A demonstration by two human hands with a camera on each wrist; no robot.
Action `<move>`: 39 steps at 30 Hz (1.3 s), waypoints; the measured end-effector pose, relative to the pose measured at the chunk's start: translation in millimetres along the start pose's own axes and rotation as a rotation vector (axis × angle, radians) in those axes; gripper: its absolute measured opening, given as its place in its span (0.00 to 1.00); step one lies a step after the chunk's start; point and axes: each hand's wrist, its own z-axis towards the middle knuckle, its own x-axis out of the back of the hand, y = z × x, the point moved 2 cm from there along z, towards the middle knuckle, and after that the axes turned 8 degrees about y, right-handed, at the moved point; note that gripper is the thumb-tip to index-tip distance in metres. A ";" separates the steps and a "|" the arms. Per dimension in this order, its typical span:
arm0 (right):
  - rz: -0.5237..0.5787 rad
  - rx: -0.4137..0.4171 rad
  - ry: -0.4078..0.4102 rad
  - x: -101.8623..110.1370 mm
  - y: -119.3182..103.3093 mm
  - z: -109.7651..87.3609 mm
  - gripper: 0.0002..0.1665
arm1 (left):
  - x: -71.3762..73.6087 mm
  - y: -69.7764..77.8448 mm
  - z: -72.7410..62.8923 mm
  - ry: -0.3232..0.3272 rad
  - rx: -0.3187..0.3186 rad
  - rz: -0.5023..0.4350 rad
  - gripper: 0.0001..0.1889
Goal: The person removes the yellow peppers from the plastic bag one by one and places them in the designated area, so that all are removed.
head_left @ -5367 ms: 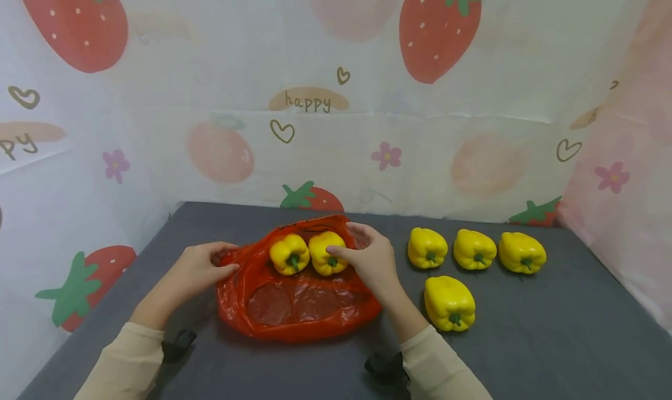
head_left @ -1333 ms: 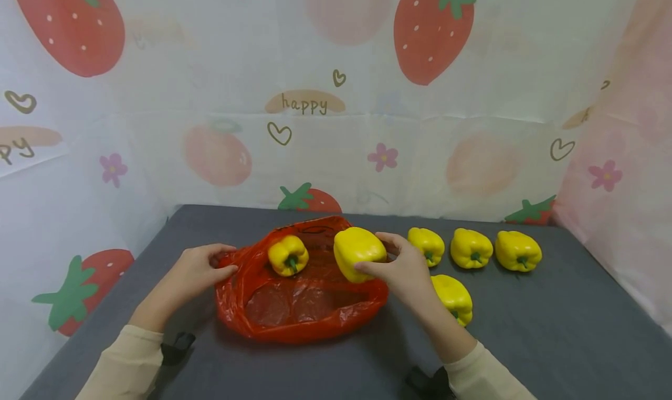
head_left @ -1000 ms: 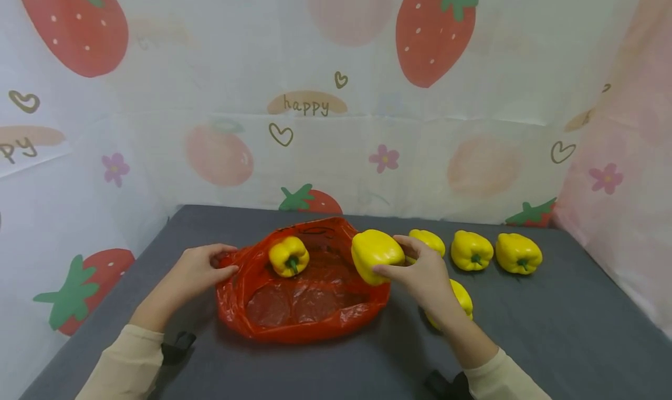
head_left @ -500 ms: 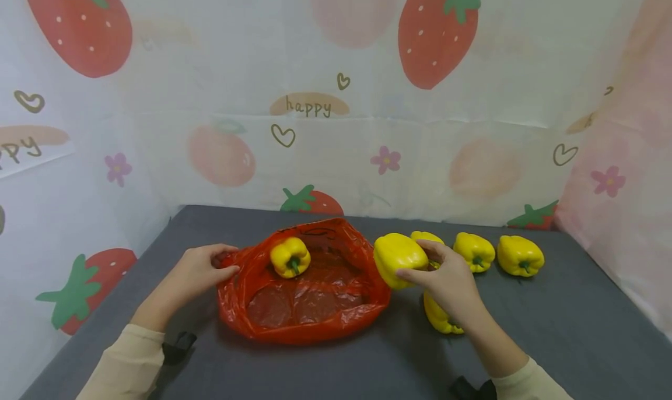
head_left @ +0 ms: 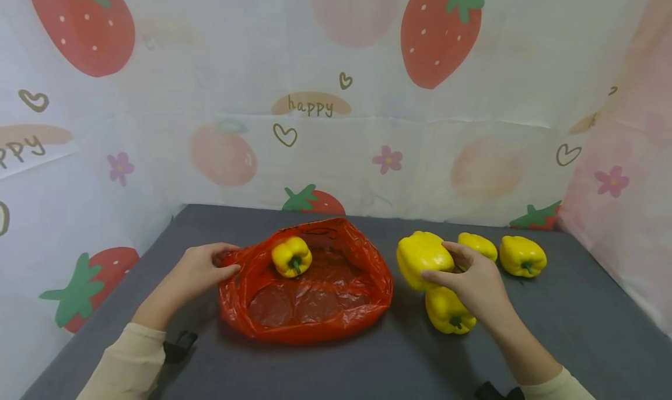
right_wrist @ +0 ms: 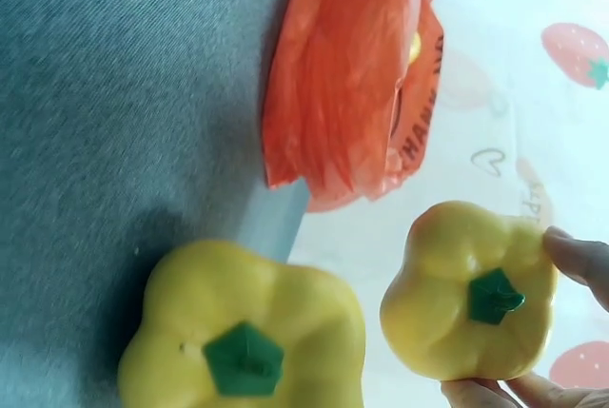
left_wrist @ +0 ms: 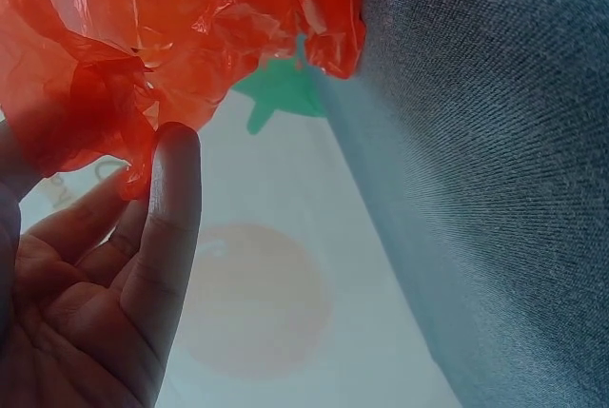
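Observation:
My left hand [head_left: 196, 274] pinches the left rim of a red plastic bag [head_left: 315, 333], which lies with its mouth spread; the left wrist view shows the thin film of the bag [left_wrist: 190, 28] between thumb and fingers. Inside the bag sits one yellow bell pepper [head_left: 290, 256] with a green stem. To the right of the bag, my right hand [head_left: 475, 280] holds another bell pepper [head_left: 422, 260] between thumb and fingers, above the table. In the right wrist view this held pepper [right_wrist: 461, 299] appears stem toward the camera, apart from the pepper [right_wrist: 243, 322] resting on the table.
On the grey table [head_left: 315, 371], a front bell pepper [head_left: 446, 312] sits just below the held one. Farther back are a partly covered pepper [head_left: 479, 246] and a rightmost pepper [head_left: 523, 256]. A strawberry-print cloth [head_left: 315, 56] stands behind and at both sides.
My right hand has lifted a bell pepper out of the bag and carried it rightward, past the bag's right rim. The left hand keeps its grip on the left rim.

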 end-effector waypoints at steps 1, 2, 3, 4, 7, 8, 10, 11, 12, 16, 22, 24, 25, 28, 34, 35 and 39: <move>0.002 -0.005 0.000 1.6 0.9 -0.3 0.57 | 0.0 -0.1 -0.1 0.000 0.001 0.001 0.22; 0.004 -0.009 0.001 3.4 1.9 -0.3 0.57 | 0.0 -0.1 -0.3 -0.001 0.002 0.001 0.22; 0.008 -0.012 0.002 5.1 2.7 -0.3 0.57 | 0.0 -0.2 -0.5 -0.001 0.001 0.003 0.22; 0.013 -0.014 0.004 6.9 3.4 -0.4 0.57 | 0.2 0.0 -0.8 -0.002 0.002 0.002 0.23; 0.024 -0.016 0.012 12.6 5.2 -0.7 0.58 | 1.1 0.3 -1.3 0.000 -0.008 0.002 0.23; 0.024 -0.017 0.016 14.4 5.7 -0.9 0.58 | 1.4 0.6 -1.4 0.002 -0.011 0.002 0.23; 0.029 -0.023 0.024 17.9 6.8 -2.5 0.59 | 2.1 0.7 -1.2 0.007 -0.014 0.002 0.23; 0.033 -0.029 0.026 19.5 7.6 -3.4 0.59 | 2.4 0.7 -0.9 0.010 -0.017 0.005 0.22; 0.031 -0.036 0.030 21.2 8.5 -4.1 0.60 | 2.7 0.8 -0.7 0.010 -0.017 0.006 0.22; 0.013 -0.069 0.042 27.6 13.2 -5.9 0.62 | 2.3 0.4 0.0 0.006 -0.012 0.011 0.22; -0.032 -0.085 0.055 34.8 20.0 -5.4 0.64 | 1.9 -0.2 -0.3 0.004 -0.006 0.003 0.22; -0.032 -0.094 0.057 36.8 22.2 -5.7 0.65 | 1.7 -0.6 -0.4 0.005 -0.007 0.002 0.22; -0.037 -0.099 0.058 38.5 23.8 -5.6 0.65 | 1.6 -0.8 -0.5 0.004 -0.007 0.001 0.22; -0.044 -0.123 0.073 44.3 28.8 -7.0 0.65 | 0.5 -1.4 -0.3 0.002 -0.013 -0.002 0.22; -0.059 -0.141 0.127 58.6 39.9 -8.8 0.63 | -0.3 -1.7 0.5 -0.002 -0.005 -0.004 0.23; -0.055 -0.144 0.133 60.5 41.3 -8.8 0.62 | -0.2 -1.7 0.6 -0.002 -0.004 -0.004 0.23; -0.033 -0.158 0.142 66.1 46.6 -9.9 0.62 | 0.8 -0.7 0.1 0.000 -0.005 -0.001 0.22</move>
